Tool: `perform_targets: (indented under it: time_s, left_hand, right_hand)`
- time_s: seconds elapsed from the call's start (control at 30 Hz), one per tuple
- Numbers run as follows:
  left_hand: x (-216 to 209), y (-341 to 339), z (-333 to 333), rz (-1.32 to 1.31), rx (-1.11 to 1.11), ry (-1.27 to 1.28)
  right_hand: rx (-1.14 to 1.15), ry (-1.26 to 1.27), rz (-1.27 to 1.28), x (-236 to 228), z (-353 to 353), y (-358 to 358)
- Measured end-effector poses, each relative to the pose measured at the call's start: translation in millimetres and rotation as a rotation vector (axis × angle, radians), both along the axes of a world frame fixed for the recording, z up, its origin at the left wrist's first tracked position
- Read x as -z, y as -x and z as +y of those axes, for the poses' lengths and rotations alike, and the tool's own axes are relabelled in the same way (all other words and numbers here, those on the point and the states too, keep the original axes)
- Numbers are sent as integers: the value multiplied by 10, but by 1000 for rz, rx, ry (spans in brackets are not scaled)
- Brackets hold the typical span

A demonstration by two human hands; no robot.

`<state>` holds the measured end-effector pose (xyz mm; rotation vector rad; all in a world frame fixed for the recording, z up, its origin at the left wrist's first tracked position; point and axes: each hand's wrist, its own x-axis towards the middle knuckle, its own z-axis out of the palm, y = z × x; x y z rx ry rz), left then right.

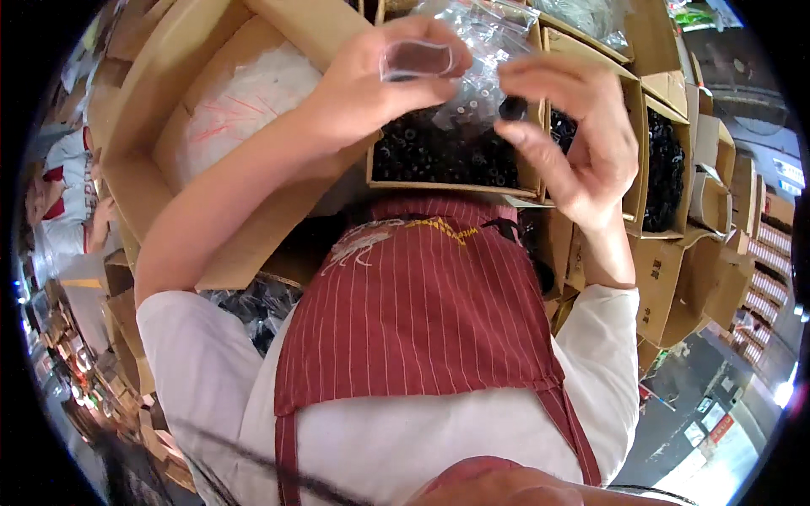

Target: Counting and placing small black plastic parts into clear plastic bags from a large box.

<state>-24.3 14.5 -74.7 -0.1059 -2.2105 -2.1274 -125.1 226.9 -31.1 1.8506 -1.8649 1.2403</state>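
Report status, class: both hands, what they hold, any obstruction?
Left hand gripping small clear bag, mouth open. Right hand pinching small black part. Possible obstruction: loose clear plastic between them, depth unclear.

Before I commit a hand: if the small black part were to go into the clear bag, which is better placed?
Probably the right hand: it pinches the black part, just right of the clear bag. The left hand is occupied, holding that bag with its mouth open.
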Motion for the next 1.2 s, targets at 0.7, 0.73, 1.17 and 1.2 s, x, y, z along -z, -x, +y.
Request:
perform_targets:
  time_s: [0.7, 0.73, 1.17, 1.2]
  left_hand:
    - [-94, -44, 116, -327, 250, -195]
    - [-51, -61, 119, -308, 231, -193]
    - [-40, -64, 71, -292, 201, -225]
    - [-57, -62, 62, -294, 208, -217]
  right_hand:
    - [117, 43, -1110, 251, 19, 370]
    - [98, 13, -1091, 242, 15, 349]
    - [113, 65, -1101, 319, -2, 285]
    - [113, 66, -1102, 318, -2, 278]
